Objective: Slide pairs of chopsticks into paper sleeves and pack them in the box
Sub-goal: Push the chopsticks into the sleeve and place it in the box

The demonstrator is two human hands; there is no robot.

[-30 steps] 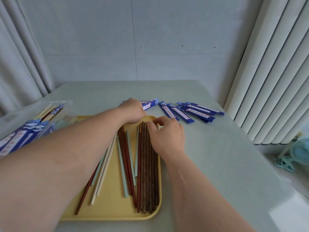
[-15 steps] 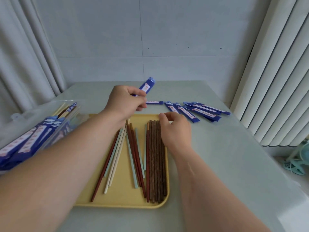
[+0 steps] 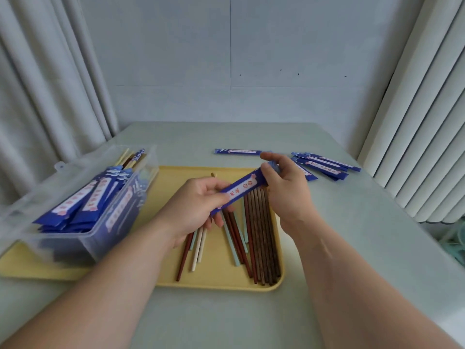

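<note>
Pale counter (image 3: 352, 235), yellow tray (image 3: 219, 283) of loose chopsticks (image 3: 261, 235). Your left hand (image 3: 198, 205) and right hand (image 3: 286, 187) hold one blue sleeve (image 3: 241, 188) above the tray, fingers pinching its ends. Filled box (image 3: 83, 238) sits at left.

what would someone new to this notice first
The blue paper sleeve at centre draws the eye first, gripped above the yellow tray by the left hand at its near end and pinched by the right hand at its far end. Loose chopsticks in several colours lie on the tray below. At left, a clear plastic box is packed with sleeved pairs.
</note>
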